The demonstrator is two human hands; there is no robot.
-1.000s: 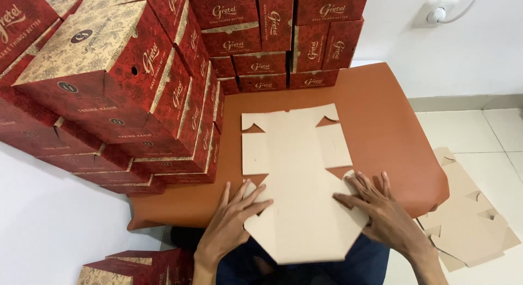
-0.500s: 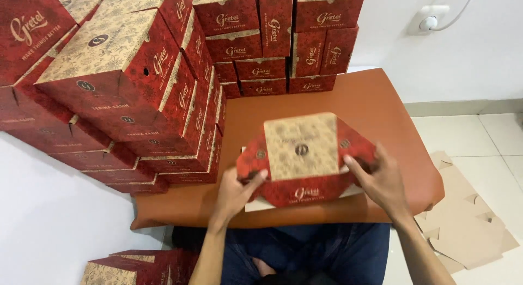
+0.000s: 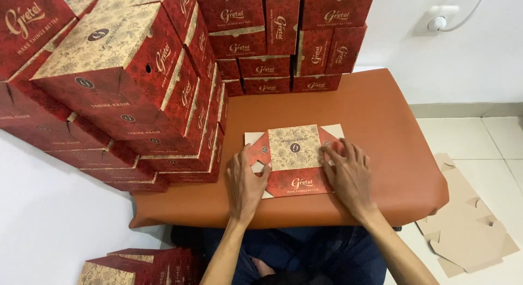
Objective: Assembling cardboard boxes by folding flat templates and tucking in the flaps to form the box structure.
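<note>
At the frame's centre, a flat box blank (image 3: 295,159) is pressed onto the brown table (image 3: 381,127) by the left hand (image 3: 246,182) and right hand (image 3: 348,173), fingers spread. Creases are best flattened with even, outward pressure.

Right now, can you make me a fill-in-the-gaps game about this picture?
1. Both hands, left hand and right hand, press on a flat cardboard ____ blank.
2. The blank lies on a ____ cushioned table.
3. The folded red boxes are stacked on the person's ____ side.
4. Plain cardboard sheets lie on the ____.

Missing words: box; brown; left; floor
</note>
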